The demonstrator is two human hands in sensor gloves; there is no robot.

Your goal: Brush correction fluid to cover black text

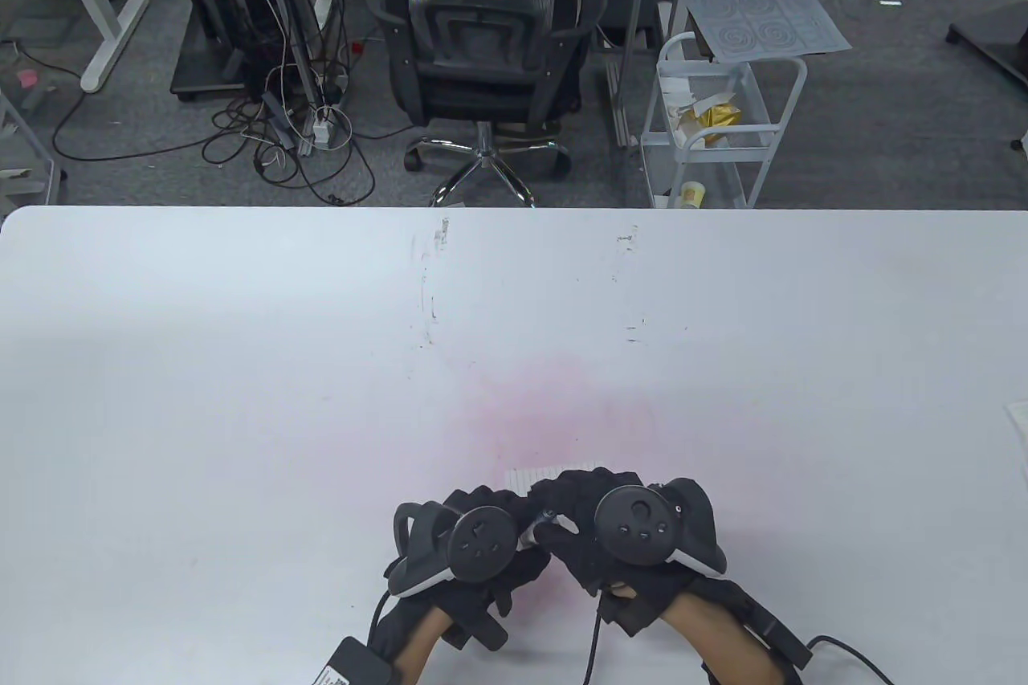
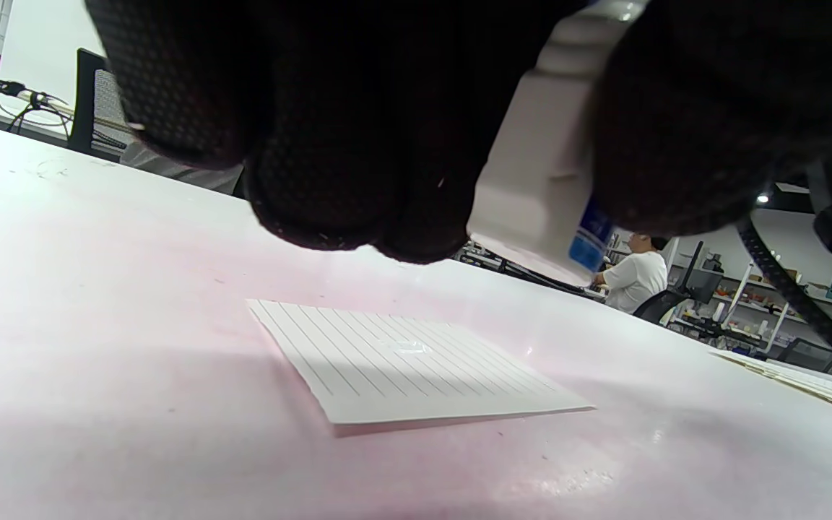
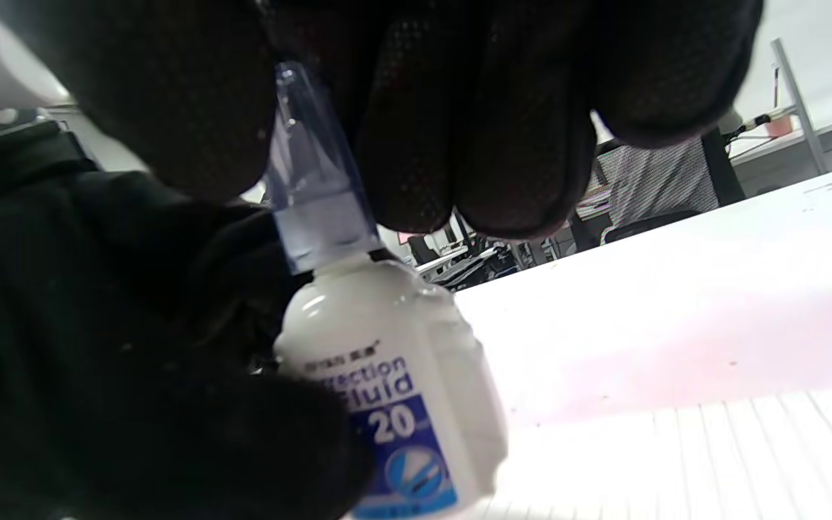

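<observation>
A white correction fluid bottle [image 3: 394,390] with a blue label is held upright in my left hand [image 1: 502,524]; it also shows in the left wrist view [image 2: 542,195]. My right hand [image 1: 574,512] pinches its translucent blue cap [image 3: 315,188], which sits on the bottle neck. Both hands hover close together just above a lined note pad [image 2: 401,365] lying flat on the table; only its far edge [image 1: 554,475] shows in the table view, and it also shows in the right wrist view [image 3: 676,455]. A small glossy spot [image 2: 409,348] sits on the pad. I see no black text.
The white table [image 1: 241,364] has a faint pink stain around the pad and scuff marks farther back. A stack of paper [image 2: 806,379] lies at the right edge. An office chair [image 1: 482,50] and a cart [image 1: 723,123] stand beyond the far edge.
</observation>
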